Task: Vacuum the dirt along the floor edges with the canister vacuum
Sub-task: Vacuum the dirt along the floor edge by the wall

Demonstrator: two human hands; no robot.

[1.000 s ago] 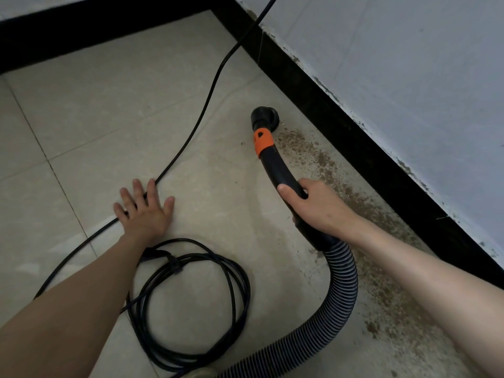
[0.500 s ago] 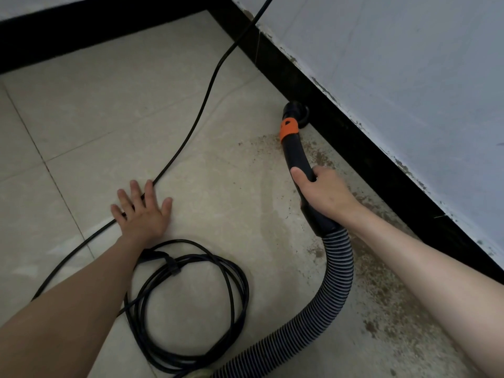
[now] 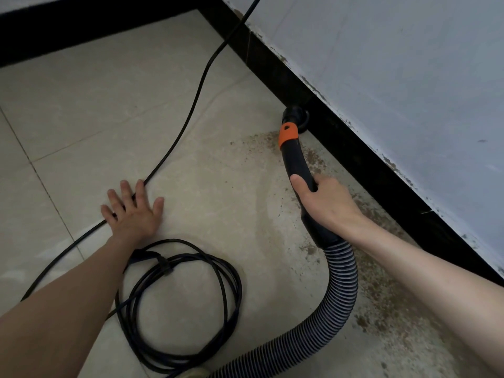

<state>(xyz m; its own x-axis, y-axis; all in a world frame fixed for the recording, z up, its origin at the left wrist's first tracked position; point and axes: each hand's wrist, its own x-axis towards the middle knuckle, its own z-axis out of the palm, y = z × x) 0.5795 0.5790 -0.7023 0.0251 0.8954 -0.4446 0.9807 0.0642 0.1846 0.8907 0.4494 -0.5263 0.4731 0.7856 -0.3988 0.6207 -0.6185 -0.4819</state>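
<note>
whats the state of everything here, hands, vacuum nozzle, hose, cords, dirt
right hand: grips the black vacuum handle
left hand: flat on the floor, fingers spread, lying over the power cord
nozzle: tip against the black baseboard
hose: bent in a curve on the floor
power cord: stretched across the tiles
coiled cord: looped, strapped
dirt: spread along the floor edge

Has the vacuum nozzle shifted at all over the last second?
Yes. The nozzle has gone from out on the tile to right against the black skirting, carried there by the right hand.
</note>
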